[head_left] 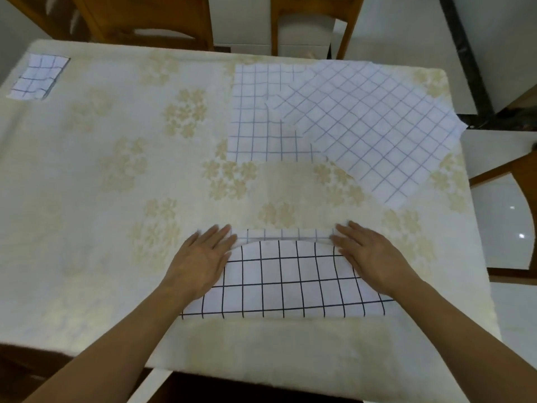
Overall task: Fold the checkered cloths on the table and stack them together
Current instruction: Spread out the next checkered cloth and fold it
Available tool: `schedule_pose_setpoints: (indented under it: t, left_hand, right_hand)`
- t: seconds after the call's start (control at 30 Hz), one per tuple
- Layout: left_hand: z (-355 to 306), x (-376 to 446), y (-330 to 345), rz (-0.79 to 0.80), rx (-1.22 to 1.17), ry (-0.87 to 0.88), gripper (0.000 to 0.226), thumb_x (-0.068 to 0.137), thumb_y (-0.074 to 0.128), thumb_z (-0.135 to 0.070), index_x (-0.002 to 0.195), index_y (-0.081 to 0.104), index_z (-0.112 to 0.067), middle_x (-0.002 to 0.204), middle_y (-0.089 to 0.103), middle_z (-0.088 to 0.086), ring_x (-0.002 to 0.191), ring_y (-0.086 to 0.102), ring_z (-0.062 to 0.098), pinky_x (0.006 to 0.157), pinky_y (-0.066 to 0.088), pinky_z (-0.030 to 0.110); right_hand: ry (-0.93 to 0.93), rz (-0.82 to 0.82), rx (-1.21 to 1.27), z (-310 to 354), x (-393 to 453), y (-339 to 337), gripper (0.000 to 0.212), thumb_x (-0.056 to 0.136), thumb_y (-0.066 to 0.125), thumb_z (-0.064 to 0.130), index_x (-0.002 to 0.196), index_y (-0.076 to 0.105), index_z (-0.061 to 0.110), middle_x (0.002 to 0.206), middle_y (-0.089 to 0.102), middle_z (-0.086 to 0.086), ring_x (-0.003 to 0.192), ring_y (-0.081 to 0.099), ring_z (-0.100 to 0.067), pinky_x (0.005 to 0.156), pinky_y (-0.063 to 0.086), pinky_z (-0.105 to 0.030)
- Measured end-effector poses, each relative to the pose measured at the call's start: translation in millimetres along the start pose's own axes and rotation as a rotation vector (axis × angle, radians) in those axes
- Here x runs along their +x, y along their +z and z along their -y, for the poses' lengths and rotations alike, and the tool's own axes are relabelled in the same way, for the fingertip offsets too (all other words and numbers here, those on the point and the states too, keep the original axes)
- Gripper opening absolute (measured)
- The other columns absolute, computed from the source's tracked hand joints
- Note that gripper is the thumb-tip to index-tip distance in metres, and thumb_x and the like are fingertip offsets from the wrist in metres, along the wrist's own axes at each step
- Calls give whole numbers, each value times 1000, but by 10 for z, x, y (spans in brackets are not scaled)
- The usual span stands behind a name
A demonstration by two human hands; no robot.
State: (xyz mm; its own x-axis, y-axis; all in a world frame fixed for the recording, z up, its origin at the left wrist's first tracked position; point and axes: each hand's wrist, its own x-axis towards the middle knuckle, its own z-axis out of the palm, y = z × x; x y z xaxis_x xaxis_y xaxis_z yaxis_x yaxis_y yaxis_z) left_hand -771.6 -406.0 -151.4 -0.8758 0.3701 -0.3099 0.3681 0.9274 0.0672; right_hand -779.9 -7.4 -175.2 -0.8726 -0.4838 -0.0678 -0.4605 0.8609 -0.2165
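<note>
Two hands flat on a half-folded checkered cloth (290, 277) at the near table edge.
The cloth's side edges are hidden under the left hand (200, 260) and right hand (369, 254), fingers straight and pressing, gripping nothing. Two unfolded cloths (348, 123) overlap far right, one corner over the table (116, 170) edge; a small folded cloth (37, 77) lies far left.

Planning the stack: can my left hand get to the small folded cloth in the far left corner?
Probably yes: bare tablecloth lies between the left hand and the folded cloth, though it's a long stretch.
</note>
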Motion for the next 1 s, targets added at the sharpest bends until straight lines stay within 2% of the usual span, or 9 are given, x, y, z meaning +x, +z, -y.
schedule_pose_setpoints:
  t: [0.13, 0.33, 0.43, 0.57, 0.63, 0.7, 0.8, 0.9, 1.0]
  left_hand:
    - [90, 201, 18, -103, -71, 33, 47, 103, 31, -35, 133, 63, -17, 141, 57, 8, 124, 57, 29, 101, 49, 43]
    - [135, 388, 113, -271, -93, 43, 36, 99, 42, -29, 123, 65, -14, 126, 61, 9, 110, 58, 29, 87, 49, 42]
    - [97, 421, 43, -325, -97, -17, 36, 97, 43, -25, 125, 63, -13, 123, 61, 10, 109, 60, 30, 95, 44, 45]
    - [-185, 115, -61, -442, -184, -132, 38, 98, 44, -27, 127, 62, -10, 133, 57, 12, 120, 53, 29, 105, 38, 47]
    - [-356, -86, 21, -368, -210, -130, 45, 101, 38, -33, 138, 56, -14, 147, 49, 8, 134, 46, 25, 114, 31, 46]
    - [-428, -201, 191, -249, -204, -133, 53, 104, 28, -42, 149, 43, -19, 160, 32, 2, 147, 29, 20, 120, 22, 45]
    - [-437, -214, 419, -132, -160, -164, 61, 104, 12, -51, 157, 24, -23, 166, 11, -1, 153, 9, 17, 120, 14, 46]
    - [-453, -137, 491, -121, -131, -171, 62, 104, 14, -53, 159, 12, -26, 167, 2, -2, 154, 0, 17, 121, 9, 46]
    - [-442, -39, 482, -136, -126, -171, 62, 104, 16, -53, 159, 11, -26, 167, 3, -1, 154, -2, 16, 122, 8, 47]
  right_hand:
    - [29, -32, -13, -110, 100, 102, 39, 105, 44, 31, 141, 55, 20, 152, 45, -8, 143, 39, -31, 108, 44, -48]
    - [96, -40, -56, -154, 160, 144, 48, 104, 37, 36, 148, 45, 18, 156, 40, -7, 147, 31, -27, 117, 31, -49]
    - [145, -114, -54, -76, 159, 94, 48, 104, 39, 33, 148, 45, 13, 155, 41, -10, 147, 32, -28, 121, 25, -48]
    - [133, -221, 45, 227, 21, 54, 46, 104, 43, 27, 146, 47, 9, 155, 40, -11, 148, 31, -27, 121, 26, -48]
    - [128, -203, 69, 363, -63, 94, 48, 104, 42, 31, 147, 46, 10, 156, 39, -10, 149, 29, -26, 119, 28, -50]
    - [181, -145, 74, 425, -123, 168, 54, 104, 39, 38, 152, 39, 14, 159, 34, -7, 151, 22, -24, 120, 26, -51]
    - [303, -65, 67, 433, -165, 264, 62, 104, 30, 50, 158, 23, 20, 165, 21, -4, 154, 10, -21, 123, 18, -48]
    - [341, -31, 69, 398, -151, 312, 66, 102, 26, 56, 159, 16, 24, 167, 12, -1, 154, 5, -20, 124, 14, -47]
    - [355, -4, 54, 333, -119, 317, 69, 101, 25, 60, 159, 12, 26, 168, 6, 0, 154, 1, -20, 124, 13, -48]
